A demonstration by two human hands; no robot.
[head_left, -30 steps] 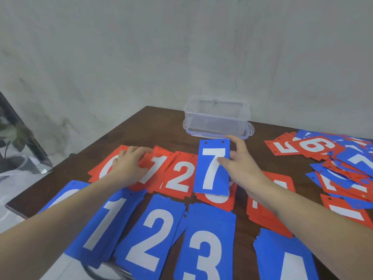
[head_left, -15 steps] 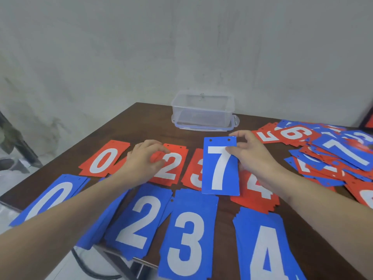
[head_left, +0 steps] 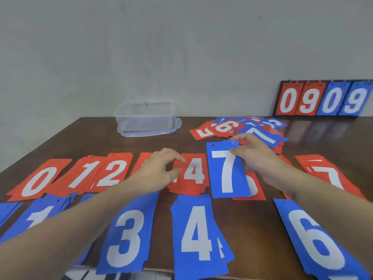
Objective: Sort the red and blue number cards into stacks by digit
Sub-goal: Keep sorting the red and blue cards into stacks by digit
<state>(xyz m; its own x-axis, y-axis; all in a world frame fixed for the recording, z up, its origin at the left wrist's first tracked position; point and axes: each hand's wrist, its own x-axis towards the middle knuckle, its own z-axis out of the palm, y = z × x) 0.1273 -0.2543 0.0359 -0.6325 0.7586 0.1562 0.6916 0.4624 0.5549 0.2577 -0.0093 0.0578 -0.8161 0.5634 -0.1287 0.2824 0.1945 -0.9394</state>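
A person's right hand (head_left: 256, 156) pinches a blue 7 card (head_left: 227, 170) near its top right corner, fingers (head_left: 239, 137) curled over the upper edge, thumb on its face. The card overlaps a red stack (head_left: 255, 188) whose digit is mostly hidden. Just left of the blue 7 card, the left hand (head_left: 159, 172) hovers with loosely curled fingers holding nothing, above the red 4 stack (head_left: 193, 174). Further left of the blue 7 card on the dark wooden tabletop (head_left: 258, 223) lie red stacks 2 (head_left: 113, 172), 1 (head_left: 84, 174) and 0 (head_left: 38, 180). Nearer the viewer than the blue 7 card lie blue stacks 1 (head_left: 40, 217), 3 (head_left: 127, 237), 4 (head_left: 196, 233) and 6 (head_left: 316, 241). Right of it sits a red 7 stack (head_left: 327, 172). Behind it lies a loose unsorted pile (head_left: 242, 127); further left, a clear plastic box (head_left: 146, 118); far right, a scoreboard (head_left: 323, 100) reading 0909.
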